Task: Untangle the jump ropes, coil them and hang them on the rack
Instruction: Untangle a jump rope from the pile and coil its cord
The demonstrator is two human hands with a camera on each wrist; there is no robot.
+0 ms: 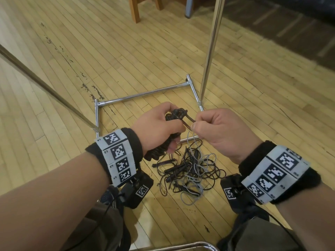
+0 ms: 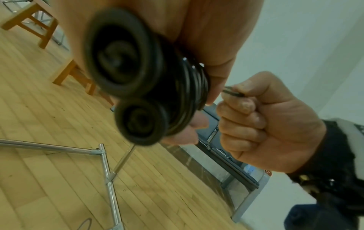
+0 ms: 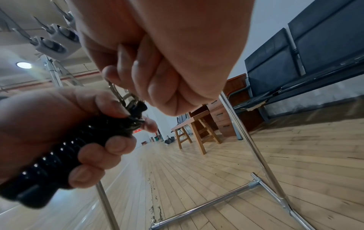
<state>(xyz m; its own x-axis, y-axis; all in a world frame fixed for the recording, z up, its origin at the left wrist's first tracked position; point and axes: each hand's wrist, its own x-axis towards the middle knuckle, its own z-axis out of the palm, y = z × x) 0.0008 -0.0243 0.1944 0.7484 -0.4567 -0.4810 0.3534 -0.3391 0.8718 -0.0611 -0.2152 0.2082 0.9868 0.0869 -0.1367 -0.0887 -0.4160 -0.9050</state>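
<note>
Left hand [image 1: 159,124] grips coiled black rope bundle [image 3: 65,152] over tangled ropes [image 1: 188,171] inside rack base [image 1: 145,94]; right hand [image 1: 217,131] pinches rope end [image 2: 233,92].

Both forearms are bare. Each wrist carries a black fleecy wristband [image 1: 277,171] wrapped by a pale grey strap printed with a row of square black-and-white coded markers, small numerals beside them; the left strap [image 1: 116,157] shows four. Under each wrist hangs a black camera block [image 1: 230,192] bearing one more such marker, with thin black cables running off it. The lap is covered by what looks like olive-brown trousers [image 1: 107,225], though that edge of the head view is dim.
</note>
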